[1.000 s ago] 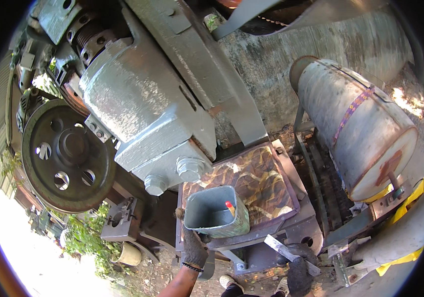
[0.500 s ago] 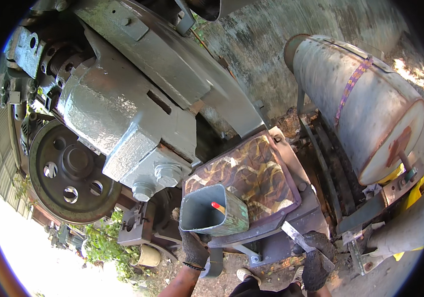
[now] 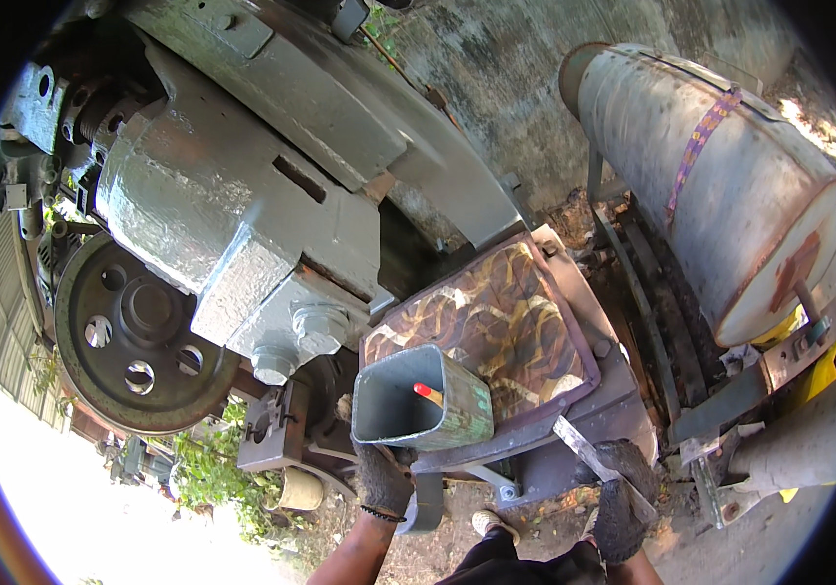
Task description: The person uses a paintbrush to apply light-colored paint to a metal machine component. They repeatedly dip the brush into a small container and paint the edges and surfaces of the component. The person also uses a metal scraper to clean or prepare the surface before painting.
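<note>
My left hand (image 3: 382, 480), in a dark grey knitted glove, grips the near left side of a worn greenish rectangular container (image 3: 468, 402). The container sits tilted at the near edge of a camouflage-patterned cloth (image 3: 505, 322), its mouth facing me. A red-tipped stick-like thing (image 3: 427, 392) shows inside; its lower part is hidden. My right hand (image 3: 622, 512), also gloved, is closed around a flat, pale, paint-smeared strip (image 3: 582, 445), which looks like a scraper. The strip points up and left, beside the metal stand (image 3: 554, 466) under the cloth.
A large grey-painted machine (image 3: 213, 195) fills the upper left, with big bolts and a dark flywheel (image 3: 145, 331). On the right, a rusty metal drum (image 3: 710, 185) lies on a frame. A weathered wall (image 3: 496, 78) stands behind; green plants (image 3: 213, 478) grow at lower left.
The view has shifted slightly, so the machine, cloth and container appear a little higher. Both hands keep their holds, with no clear movement of the container or the strip against the stand.
</note>
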The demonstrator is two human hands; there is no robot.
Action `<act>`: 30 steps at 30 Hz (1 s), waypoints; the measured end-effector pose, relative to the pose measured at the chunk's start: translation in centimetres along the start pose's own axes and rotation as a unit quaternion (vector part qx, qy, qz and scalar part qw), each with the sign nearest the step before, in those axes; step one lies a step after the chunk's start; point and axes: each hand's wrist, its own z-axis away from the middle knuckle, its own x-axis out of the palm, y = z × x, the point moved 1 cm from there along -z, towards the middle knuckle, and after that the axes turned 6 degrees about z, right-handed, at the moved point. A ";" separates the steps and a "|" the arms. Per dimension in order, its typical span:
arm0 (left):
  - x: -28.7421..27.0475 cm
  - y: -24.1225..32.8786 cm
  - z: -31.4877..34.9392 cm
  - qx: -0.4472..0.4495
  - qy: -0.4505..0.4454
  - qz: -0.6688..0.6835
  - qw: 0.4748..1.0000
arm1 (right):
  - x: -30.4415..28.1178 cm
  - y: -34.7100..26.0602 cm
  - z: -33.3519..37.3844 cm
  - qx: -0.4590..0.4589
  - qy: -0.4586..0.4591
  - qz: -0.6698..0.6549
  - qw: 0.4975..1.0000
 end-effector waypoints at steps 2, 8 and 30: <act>-0.7 0.0 0.2 0.052 -0.034 -0.091 0.994 | 0.0 0.7 0.4 -0.011 -0.003 0.018 1.000; -2.0 -2.0 1.3 -0.274 -0.009 0.226 0.935 | -0.4 0.7 0.5 -0.041 0.014 0.063 0.997; -8.0 -2.4 9.4 -0.308 -0.006 0.404 0.861 | 6.0 -6.7 -0.9 -0.015 0.030 0.069 0.997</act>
